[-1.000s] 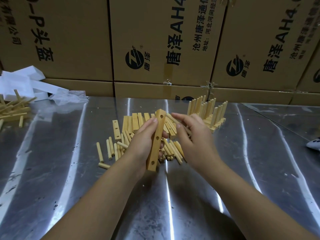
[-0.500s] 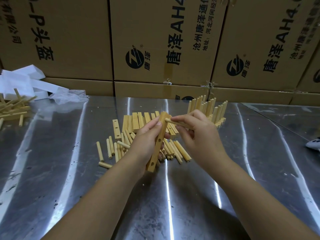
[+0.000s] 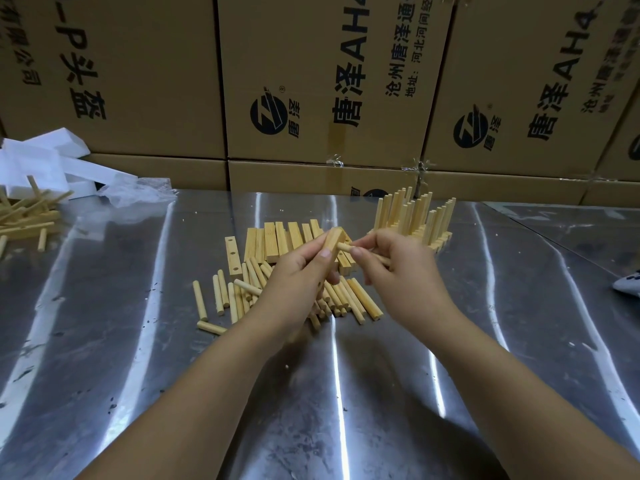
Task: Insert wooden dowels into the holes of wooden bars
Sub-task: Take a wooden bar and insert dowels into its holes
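Midair, one bar (image 3: 333, 241), left hand (image 3: 298, 284), one dowel (image 3: 343, 247), right hand (image 3: 398, 271)

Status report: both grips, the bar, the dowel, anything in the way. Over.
Left grip holds bar. Right grip pinches dowel, tip against bar's upper end; seating unclear. Nothing between them.

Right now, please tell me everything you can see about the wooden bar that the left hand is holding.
The wooden bar is pale wood with squared edges. The left hand grips it, thumb on its near face, hiding most of its length. It is tilted, upper end up and away, above loose dowels on the metal table. A dowel pinched by the right hand meets its right side near the top; how deep it sits cannot be told.
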